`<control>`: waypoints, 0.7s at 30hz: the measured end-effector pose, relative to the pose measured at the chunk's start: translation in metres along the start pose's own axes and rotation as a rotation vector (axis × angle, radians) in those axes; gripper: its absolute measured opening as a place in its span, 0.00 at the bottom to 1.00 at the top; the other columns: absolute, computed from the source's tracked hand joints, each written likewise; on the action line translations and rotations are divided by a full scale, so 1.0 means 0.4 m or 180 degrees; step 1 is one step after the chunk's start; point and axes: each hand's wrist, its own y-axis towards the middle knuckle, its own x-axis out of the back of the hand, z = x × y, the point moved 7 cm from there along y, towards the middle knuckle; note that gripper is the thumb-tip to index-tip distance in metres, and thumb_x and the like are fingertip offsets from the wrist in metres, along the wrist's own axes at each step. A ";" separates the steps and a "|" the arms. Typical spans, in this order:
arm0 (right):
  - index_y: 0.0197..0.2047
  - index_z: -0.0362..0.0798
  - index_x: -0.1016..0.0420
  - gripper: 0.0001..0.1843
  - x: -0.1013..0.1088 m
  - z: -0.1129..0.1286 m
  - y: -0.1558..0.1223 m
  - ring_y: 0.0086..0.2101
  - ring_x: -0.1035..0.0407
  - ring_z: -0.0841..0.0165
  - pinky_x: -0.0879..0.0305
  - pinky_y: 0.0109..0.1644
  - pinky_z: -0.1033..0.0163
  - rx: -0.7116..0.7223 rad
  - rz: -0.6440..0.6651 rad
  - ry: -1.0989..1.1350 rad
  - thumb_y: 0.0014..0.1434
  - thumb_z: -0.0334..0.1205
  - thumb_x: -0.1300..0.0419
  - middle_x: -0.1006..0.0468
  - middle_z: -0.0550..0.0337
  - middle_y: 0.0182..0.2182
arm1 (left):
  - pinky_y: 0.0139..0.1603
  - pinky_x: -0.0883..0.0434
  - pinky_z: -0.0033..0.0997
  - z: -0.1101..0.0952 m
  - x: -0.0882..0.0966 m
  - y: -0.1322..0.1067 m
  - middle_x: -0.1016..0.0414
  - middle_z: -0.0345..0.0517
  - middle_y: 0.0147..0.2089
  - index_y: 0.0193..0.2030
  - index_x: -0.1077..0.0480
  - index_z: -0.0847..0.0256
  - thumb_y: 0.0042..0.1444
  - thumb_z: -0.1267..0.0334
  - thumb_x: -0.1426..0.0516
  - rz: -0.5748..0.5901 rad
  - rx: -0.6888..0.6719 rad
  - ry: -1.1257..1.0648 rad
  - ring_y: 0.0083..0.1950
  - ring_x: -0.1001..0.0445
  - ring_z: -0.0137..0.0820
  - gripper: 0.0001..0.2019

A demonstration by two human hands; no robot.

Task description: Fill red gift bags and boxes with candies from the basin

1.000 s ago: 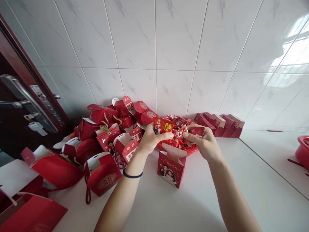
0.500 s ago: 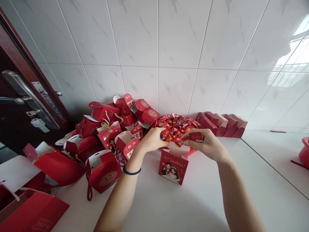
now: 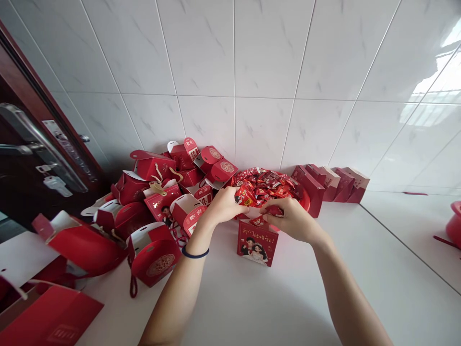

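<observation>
A small red gift box (image 3: 257, 245) with a cartoon bride and groom stands open-topped on the white counter (image 3: 252, 298). At its right top edge my right hand (image 3: 290, 218) is closed on red-wrapped candies (image 3: 274, 211), with one red packet dipping into the opening. My left hand (image 3: 226, 206) pinches red and yellow wrapped candies (image 3: 245, 193) just left of and above the box. Right behind both hands, a red basin (image 3: 305, 201) is heaped with wrapped candies (image 3: 270, 182).
Several red gift boxes (image 3: 154, 254) are piled on the left, some with rope handles. Folded red boxes (image 3: 333, 185) lean in a row against the tiled wall (image 3: 266, 129). A door with keys (image 3: 57, 185) is at far left, a red object (image 3: 455, 226) at far right.
My right hand has moved left and slightly down from over the basin's right side to the box's opening, bringing candies along. My left hand stays nearly in place.
</observation>
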 end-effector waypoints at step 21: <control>0.35 0.49 0.29 0.20 0.042 -0.060 0.011 0.25 0.35 0.72 0.37 0.29 0.64 -0.0237 -0.0558 0.2224 0.52 0.56 0.30 0.29 0.66 0.25 | 0.29 0.36 0.27 0.021 0.001 0.003 0.28 0.37 0.25 0.25 0.31 0.61 0.41 0.64 0.36 0.0051 0.0270 -0.0188 0.30 0.31 0.32 0.07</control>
